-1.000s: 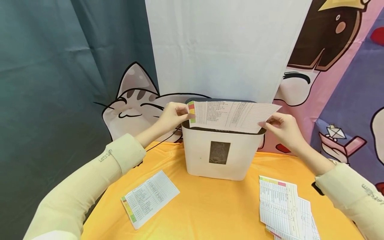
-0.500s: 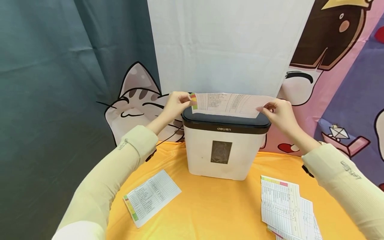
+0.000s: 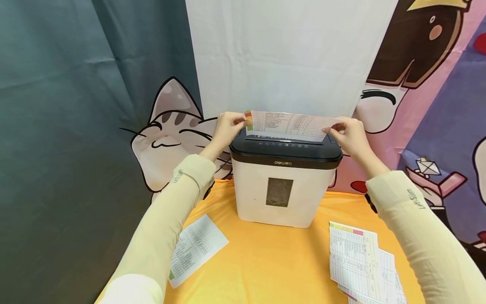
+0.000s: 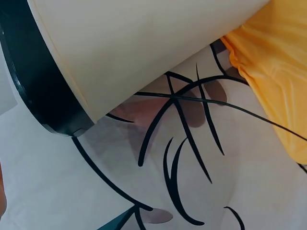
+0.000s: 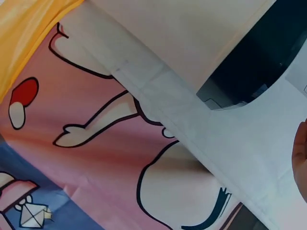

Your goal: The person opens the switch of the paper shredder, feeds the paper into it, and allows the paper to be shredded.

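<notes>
A printed sheet of paper (image 3: 290, 126) with a coloured strip at its left end is stretched between both hands, over the black top of a white paper shredder (image 3: 250, 198). Its lower edge is right at the slot (image 3: 284, 139). My left hand (image 3: 229, 130) pinches the left end between thumb and fingers. At the other end, my right hand (image 3: 350, 134) pinches the sheet the same way. In the left wrist view the shredder body (image 4: 129, 43) fills the top. A sliver of the right hand (image 5: 300, 160) shows at the edge of the right wrist view.
On the orange tablecloth (image 3: 273, 261), a printed sheet (image 3: 199, 249) lies at left, partly behind the left sleeve. Several overlapping printed sheets (image 3: 353, 261) lie at right. A thin black cord (image 4: 230, 104) runs beside the shredder. A cartoon-printed backdrop (image 3: 288, 55) hangs behind.
Both hands have lifted the sheet up and back from in front of the shredder's top edge to over its slot. The shredder's black lid and logo have come into view.
</notes>
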The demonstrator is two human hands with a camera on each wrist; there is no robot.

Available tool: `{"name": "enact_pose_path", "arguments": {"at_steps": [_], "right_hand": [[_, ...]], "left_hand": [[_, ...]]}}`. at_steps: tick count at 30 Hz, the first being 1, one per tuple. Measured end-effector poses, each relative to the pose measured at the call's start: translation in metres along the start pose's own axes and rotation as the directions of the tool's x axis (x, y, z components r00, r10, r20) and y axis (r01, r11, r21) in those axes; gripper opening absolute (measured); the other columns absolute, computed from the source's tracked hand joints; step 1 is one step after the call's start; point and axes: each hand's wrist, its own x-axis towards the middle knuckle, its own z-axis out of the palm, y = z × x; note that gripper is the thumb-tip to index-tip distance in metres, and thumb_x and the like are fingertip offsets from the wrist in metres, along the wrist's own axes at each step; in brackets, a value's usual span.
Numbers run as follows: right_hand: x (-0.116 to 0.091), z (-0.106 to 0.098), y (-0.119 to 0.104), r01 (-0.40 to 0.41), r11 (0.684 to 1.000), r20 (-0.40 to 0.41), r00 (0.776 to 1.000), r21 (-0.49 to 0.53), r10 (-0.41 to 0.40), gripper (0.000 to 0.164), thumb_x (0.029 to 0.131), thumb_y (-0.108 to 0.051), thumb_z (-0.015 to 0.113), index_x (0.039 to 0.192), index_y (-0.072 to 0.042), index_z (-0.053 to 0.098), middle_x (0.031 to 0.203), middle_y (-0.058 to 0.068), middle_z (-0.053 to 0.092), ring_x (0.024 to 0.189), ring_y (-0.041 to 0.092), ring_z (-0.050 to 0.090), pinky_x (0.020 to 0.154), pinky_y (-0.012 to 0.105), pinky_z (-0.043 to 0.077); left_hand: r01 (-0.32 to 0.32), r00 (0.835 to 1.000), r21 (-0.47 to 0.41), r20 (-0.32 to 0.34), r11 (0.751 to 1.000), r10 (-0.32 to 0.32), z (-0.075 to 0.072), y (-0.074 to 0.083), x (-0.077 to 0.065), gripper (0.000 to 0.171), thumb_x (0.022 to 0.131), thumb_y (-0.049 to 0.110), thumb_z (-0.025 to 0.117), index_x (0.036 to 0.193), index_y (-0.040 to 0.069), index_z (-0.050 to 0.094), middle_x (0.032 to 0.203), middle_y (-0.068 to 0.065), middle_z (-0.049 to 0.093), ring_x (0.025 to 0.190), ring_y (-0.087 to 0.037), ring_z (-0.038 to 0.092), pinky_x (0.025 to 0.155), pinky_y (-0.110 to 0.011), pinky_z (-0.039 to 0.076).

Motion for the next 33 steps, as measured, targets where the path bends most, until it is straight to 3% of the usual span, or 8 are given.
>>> {"name": "enact_pose_path", "arguments": {"at_steps": [6, 13, 16, 23, 29, 33], "right_hand": [[0.002, 0.004, 0.007, -0.029, 0.999, 0.010, 1.000, -0.023, 0.029, 0.015, 0.078, -0.010, 0.065, 0.076, 0.004, 0.066, 0.072, 0.021, 0.064, 0.055, -0.018, 0.036, 0.046, 0.012, 0.032], [0.003, 0.009, 0.013, -0.037, 0.997, 0.022, 0.999, -0.064, 0.039, 0.015, 0.078, -0.009, 0.066, 0.074, 0.005, 0.065, 0.072, 0.020, 0.062, 0.061, 0.020, 0.053, 0.047, 0.015, 0.032], [0.001, 0.010, 0.012, -0.048, 0.997, 0.023, 0.999, -0.057, 0.050, 0.014, 0.077, -0.008, 0.066, 0.074, 0.006, 0.064, 0.072, 0.021, 0.062, 0.064, 0.025, 0.054, 0.048, 0.014, 0.033], [-0.001, 0.011, 0.010, -0.062, 0.996, 0.040, 0.997, -0.067, 0.065, 0.014, 0.078, -0.007, 0.065, 0.073, 0.006, 0.064, 0.072, 0.021, 0.061, 0.064, 0.026, 0.054, 0.048, 0.017, 0.033], [-0.003, 0.015, 0.011, -0.093, 0.993, 0.082, 0.992, -0.066, 0.098, 0.019, 0.081, -0.014, 0.063, 0.072, 0.002, 0.060, 0.066, 0.017, 0.058, 0.054, 0.018, 0.045, 0.047, 0.022, 0.033], [-0.006, 0.019, 0.011, -0.109, 0.992, 0.095, 0.989, -0.061, 0.114, 0.022, 0.083, -0.016, 0.061, 0.069, 0.001, 0.056, 0.060, 0.013, 0.054, 0.049, 0.012, 0.038, 0.045, 0.024, 0.031]], "left_hand": [[-0.003, 1.000, 0.018, -0.027, 1.000, 0.003, 0.007, -0.003, 0.004, 0.022, 0.078, 0.025, 0.064, 0.070, 0.005, 0.069, 0.073, -0.008, 0.069, 0.058, -0.017, 0.057, 0.054, -0.020, 0.035], [0.058, 0.998, 0.018, 0.000, 0.998, -0.058, 0.012, -0.004, 0.005, 0.023, 0.080, 0.025, 0.062, 0.071, 0.005, 0.068, 0.075, -0.008, 0.068, 0.063, -0.017, 0.058, 0.056, -0.022, 0.037], [0.072, 0.997, 0.033, 0.013, 0.997, -0.072, 0.012, -0.004, 0.004, 0.021, 0.079, 0.025, 0.062, 0.074, 0.006, 0.069, 0.077, -0.008, 0.069, 0.066, -0.017, 0.060, 0.058, -0.023, 0.040], [0.106, 0.992, 0.012, 0.064, 0.994, -0.107, 0.012, -0.004, 0.004, 0.016, 0.083, 0.015, 0.060, 0.073, 0.004, 0.068, 0.077, -0.010, 0.068, 0.058, -0.017, 0.045, 0.053, -0.021, 0.032], [0.146, 0.988, 0.005, 0.060, 0.989, -0.146, 0.017, -0.004, -0.001, 0.021, 0.080, 0.023, 0.063, 0.072, 0.005, 0.069, 0.079, -0.008, 0.069, 0.061, -0.014, 0.050, 0.056, -0.021, 0.034], [0.152, 0.987, 0.030, 0.056, 0.988, -0.153, 0.020, -0.006, -0.005, 0.026, 0.080, 0.025, 0.062, 0.066, 0.003, 0.066, 0.070, -0.006, 0.066, 0.055, -0.014, 0.040, 0.054, -0.021, 0.029]]}}
